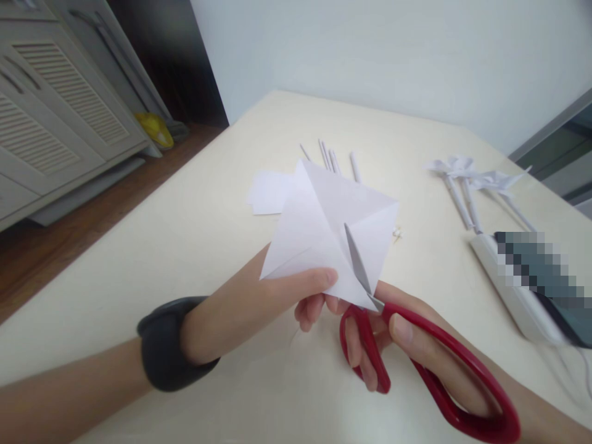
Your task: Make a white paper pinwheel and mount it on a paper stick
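A square sheet of white paper [319, 228] with diagonal creases is held above the table by my left hand [300, 287], the thumb on top and the fingers beneath. My right hand [407, 339] grips scissors with red handles [444, 364], fingers through the loops. Their blades are spread apart around the paper's near right corner, one blade lying over the sheet along a crease. The other blade is mostly hidden under the paper.
Behind the sheet lie more white paper [268, 192] and several thin rolled paper sticks [326, 154]. White paper flowers on rolled stems [462, 169] rest at the right. Nearer stands a white device [513, 290] with a dark, pixelated screen. Small scraps [398, 234] dot the table [185, 259].
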Demonstrator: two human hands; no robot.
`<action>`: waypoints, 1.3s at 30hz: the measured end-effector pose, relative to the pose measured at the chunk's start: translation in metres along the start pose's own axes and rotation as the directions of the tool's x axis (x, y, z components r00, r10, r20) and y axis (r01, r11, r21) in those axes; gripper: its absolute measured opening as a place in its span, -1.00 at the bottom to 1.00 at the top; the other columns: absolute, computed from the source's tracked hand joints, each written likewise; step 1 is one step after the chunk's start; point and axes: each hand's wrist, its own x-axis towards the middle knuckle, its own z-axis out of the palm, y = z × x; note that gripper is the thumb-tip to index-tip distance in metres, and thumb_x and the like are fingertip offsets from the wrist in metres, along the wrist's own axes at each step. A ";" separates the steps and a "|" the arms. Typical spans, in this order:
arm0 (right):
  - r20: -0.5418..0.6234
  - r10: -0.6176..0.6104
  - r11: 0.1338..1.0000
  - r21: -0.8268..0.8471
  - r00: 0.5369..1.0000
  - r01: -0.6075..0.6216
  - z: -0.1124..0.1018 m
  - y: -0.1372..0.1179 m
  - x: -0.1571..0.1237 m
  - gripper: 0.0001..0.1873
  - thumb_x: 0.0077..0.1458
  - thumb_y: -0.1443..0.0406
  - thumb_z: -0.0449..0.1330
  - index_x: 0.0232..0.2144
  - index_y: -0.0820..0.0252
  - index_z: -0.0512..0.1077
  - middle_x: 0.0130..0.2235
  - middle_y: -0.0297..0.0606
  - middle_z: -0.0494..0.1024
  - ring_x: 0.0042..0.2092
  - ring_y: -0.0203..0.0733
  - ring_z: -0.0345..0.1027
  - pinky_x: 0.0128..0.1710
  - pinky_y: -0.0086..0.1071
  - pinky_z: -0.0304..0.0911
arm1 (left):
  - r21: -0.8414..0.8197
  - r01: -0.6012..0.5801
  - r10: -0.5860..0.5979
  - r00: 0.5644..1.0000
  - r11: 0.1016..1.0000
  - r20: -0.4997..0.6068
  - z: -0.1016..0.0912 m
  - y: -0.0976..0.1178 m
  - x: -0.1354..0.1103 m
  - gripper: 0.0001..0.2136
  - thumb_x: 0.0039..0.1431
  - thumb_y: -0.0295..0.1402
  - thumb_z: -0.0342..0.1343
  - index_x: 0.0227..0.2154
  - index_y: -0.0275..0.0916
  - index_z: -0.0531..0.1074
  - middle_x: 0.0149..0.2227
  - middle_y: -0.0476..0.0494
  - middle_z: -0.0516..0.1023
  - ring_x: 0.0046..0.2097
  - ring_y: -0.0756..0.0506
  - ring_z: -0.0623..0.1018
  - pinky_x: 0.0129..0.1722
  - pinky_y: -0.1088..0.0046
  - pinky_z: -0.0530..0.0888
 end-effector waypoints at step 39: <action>-0.026 -0.040 0.999 -0.018 0.999 0.039 0.005 0.010 0.001 -0.66 0.26 0.19 -0.21 -0.12 0.20 0.27 -0.31 -0.21 0.34 -0.44 -0.32 0.20 -0.37 -0.32 0.21 | 0.032 0.033 -0.034 0.999 0.999 0.013 0.001 0.002 -0.001 -0.72 0.17 -0.32 -0.04 -0.63 -0.26 0.31 -0.65 0.04 0.35 -0.53 0.02 0.41 -0.44 0.54 0.38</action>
